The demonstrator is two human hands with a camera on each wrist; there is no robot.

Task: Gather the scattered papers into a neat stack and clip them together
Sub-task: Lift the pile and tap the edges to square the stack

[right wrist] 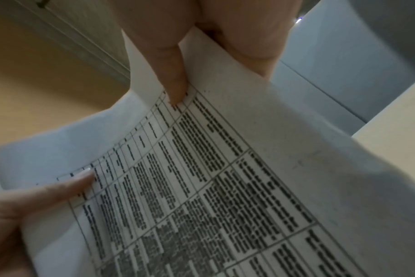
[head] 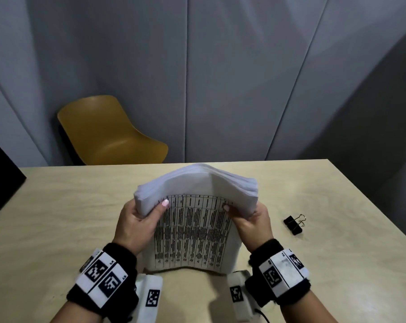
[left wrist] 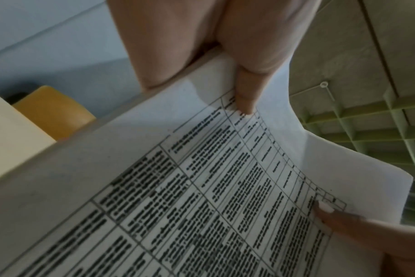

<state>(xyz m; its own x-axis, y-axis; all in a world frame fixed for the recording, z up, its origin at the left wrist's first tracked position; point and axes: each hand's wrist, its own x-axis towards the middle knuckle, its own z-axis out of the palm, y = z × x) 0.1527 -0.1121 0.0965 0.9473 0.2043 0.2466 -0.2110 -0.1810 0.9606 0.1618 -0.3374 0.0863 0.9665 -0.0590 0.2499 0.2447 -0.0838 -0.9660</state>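
Left hand [head: 136, 226] and right hand [head: 249, 221] each grip a side of the thick white printed paper stack [head: 192, 229], standing bowed on the pale wood desk [head: 57, 206]. Risk: bowing fans the sheets, misaligning edges. Black binder clip [head: 294, 224] lies unused to the right.

I take this for an office meeting booth: grey padded wall panels [head: 220, 78], a pale wood-grain desk [head: 57, 206], one mustard shell chair [head: 108, 134], a black binder clip [head: 294, 224].
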